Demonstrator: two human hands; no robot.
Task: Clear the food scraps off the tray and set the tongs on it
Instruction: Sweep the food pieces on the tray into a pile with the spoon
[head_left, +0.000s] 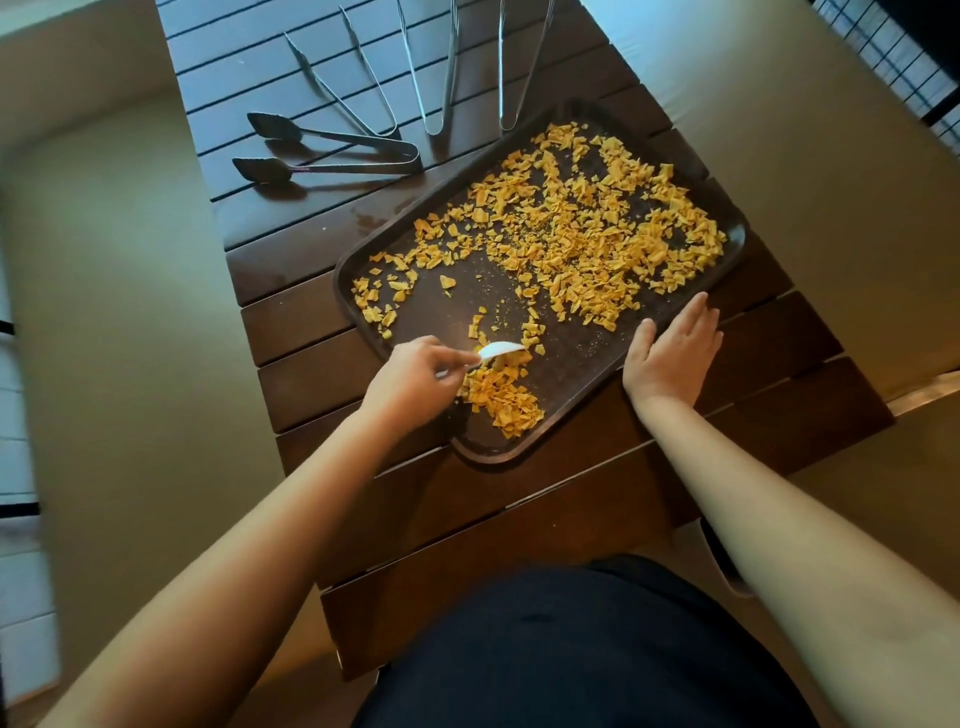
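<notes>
Far left on the slatted surface (291, 322): four steel tongs (332, 150), stiff and slick, best lifted mid-arm. Nearer, left hand (410, 382), fingers pinching a white scraper (500, 351), raking a near-corner heap. Across the dark tray (582, 364): orange food scraps (587, 228), light, brittle, scatter-prone. Right hand (670, 353), fingers straight, flat against the tray's near-right rim.

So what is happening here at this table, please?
A person is scraping orange food scraps on a dark tray. The left hand holds a small white scraper and has a pile gathered at the near corner. The right hand rests flat on the tray's edge. Most scraps still cover the tray. Four tongs lie on the wooden table beyond it, not yet moved.
</notes>
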